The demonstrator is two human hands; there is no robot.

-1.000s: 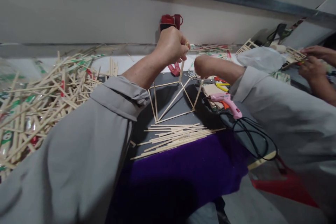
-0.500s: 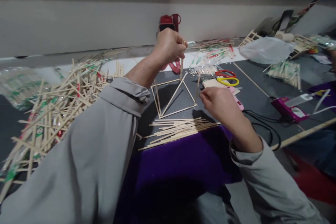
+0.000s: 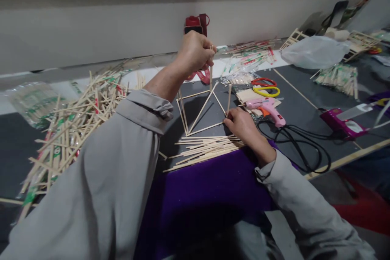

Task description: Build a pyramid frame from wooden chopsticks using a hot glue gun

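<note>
My left hand (image 3: 195, 50) is raised over the back of a frame of thin wooden sticks (image 3: 199, 111). Its fingers pinch the top of an upright wooden stick (image 3: 211, 79), whose lower end stands at the frame's back corner. At the front right corner, beneath another upright stick (image 3: 229, 95), is my right hand (image 3: 242, 125), its fingertips closed on the frame's corner. The exact grip there is partly hidden. Loose sticks (image 3: 204, 152) lie just in front of the frame. A pink glue gun (image 3: 268, 107) rests to the right of my right hand.
Wrapped and loose chopsticks (image 3: 73, 122) are heaped on the left. Scissors with red and yellow handles (image 3: 266, 90) lie behind the glue gun, whose black cable (image 3: 300, 144) loops rightward. Farther right are a purple device (image 3: 341, 124) and a white plastic bag (image 3: 317, 50).
My right hand has moved down and left to the frame's front right corner. The glue gun it partly covered now shows. My left hand still holds the upright stick.
</note>
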